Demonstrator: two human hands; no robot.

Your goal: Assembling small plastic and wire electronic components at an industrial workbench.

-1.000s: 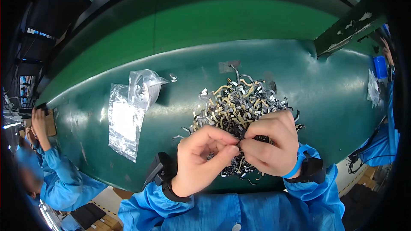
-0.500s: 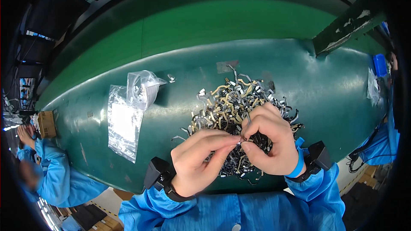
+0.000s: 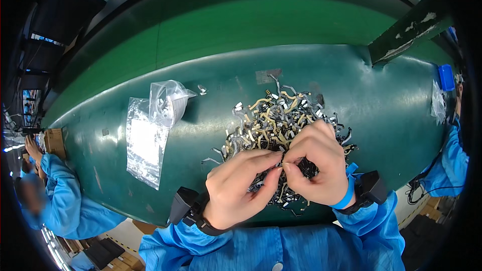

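A heap of short cables (image 3: 266,120), grey, black and tan with small white and black connectors, lies spread before me on the green table. Over its near part my two hands almost meet. My right hand (image 3: 321,165) is closed in a pinch, thumb against forefinger; whatever small piece sits between those tips is mostly hidden. Right beside that pinch, the thumb and forefinger of my left hand (image 3: 241,185) stand a little apart, with dark cables showing through the gap.
Left of the heap, clear plastic bags (image 3: 145,143) lie on the green table (image 3: 216,80). A small cardboard box (image 3: 54,143) stands at the far left near a co-worker in blue (image 3: 65,195). A blue bin (image 3: 446,77) and another bag (image 3: 438,103) are at the right edge.
My left thumb and forefinger have parted from their pinch at the right fingertips. The right hand keeps its pinch. At the left, the co-worker's hand has shifted slightly.
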